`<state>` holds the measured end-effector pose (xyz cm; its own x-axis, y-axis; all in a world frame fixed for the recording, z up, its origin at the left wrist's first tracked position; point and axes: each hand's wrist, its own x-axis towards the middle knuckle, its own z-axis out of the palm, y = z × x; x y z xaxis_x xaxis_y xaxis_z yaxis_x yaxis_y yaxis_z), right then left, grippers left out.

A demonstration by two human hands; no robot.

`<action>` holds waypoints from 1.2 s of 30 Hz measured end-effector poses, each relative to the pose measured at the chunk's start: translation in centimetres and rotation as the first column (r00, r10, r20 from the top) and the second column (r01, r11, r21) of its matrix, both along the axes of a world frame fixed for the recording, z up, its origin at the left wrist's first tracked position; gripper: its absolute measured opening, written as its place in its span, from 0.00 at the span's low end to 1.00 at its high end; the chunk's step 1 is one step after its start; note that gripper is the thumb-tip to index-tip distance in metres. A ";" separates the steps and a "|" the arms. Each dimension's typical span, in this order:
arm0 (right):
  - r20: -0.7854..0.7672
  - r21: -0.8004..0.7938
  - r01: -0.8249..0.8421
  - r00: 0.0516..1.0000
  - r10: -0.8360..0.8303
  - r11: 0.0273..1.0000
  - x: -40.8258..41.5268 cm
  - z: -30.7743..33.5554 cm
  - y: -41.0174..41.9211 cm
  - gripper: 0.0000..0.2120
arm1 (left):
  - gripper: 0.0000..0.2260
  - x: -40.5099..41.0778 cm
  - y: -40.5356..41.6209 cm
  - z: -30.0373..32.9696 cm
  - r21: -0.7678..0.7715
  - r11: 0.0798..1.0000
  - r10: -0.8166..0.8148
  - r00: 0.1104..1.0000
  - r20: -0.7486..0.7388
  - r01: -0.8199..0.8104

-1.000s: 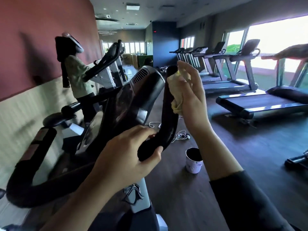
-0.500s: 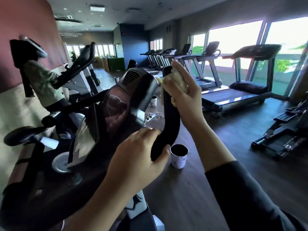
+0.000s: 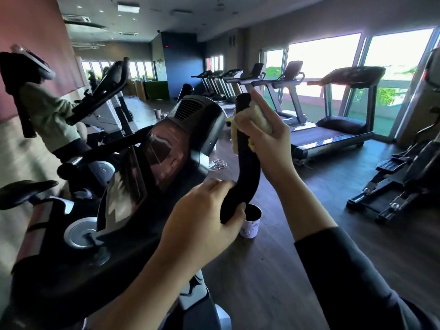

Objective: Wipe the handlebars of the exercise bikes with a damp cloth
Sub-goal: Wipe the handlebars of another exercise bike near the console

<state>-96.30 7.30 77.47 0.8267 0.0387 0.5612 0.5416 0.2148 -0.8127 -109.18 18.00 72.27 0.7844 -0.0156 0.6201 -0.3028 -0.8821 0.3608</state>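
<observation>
At nine o'clock a second person stands at a neighbouring exercise bike. The nearest bike's console sits centre. The left hand has its grip closed round the lower bend of the right handlebar, steadying it. At twelve o'clock the right hand grips the yellow cloth, wrapped round the handlebar's upper end just below the tip. A cup stands on the floor at six o'clock from that bar. Treadmills line the windows at two o'clock. Assessment: wiping is under way on this bar's top; its lower part, the left bar and the other bikes appear outstanding.
</observation>
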 end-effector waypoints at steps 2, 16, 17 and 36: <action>0.000 0.013 0.025 1.000 -0.025 1.000 -0.3 -0.3 0.0 0.24 | 0.14 -0.1 0.1 -0.1 -0.003 1.000 -0.007 1.000 -0.010 0.007; 0.084 -0.175 0.143 0.988 -0.130 0.974 -0.4 -1.5 0.4 0.26 | 0.13 -1.0 0.7 0.1 -0.089 0.996 -0.035 0.997 -0.069 0.029; 0.099 -0.190 0.149 0.986 -0.132 0.971 -0.7 -2.2 0.2 0.26 | 0.14 -1.0 0.8 0.1 -0.093 0.995 -0.039 0.996 -0.077 0.032; 0.045 -0.085 0.093 0.995 -0.090 0.992 1.2 -0.3 0.7 0.28 | 0.25 -1.7 3.6 -0.1 -0.151 0.953 -0.288 0.937 -0.197 0.261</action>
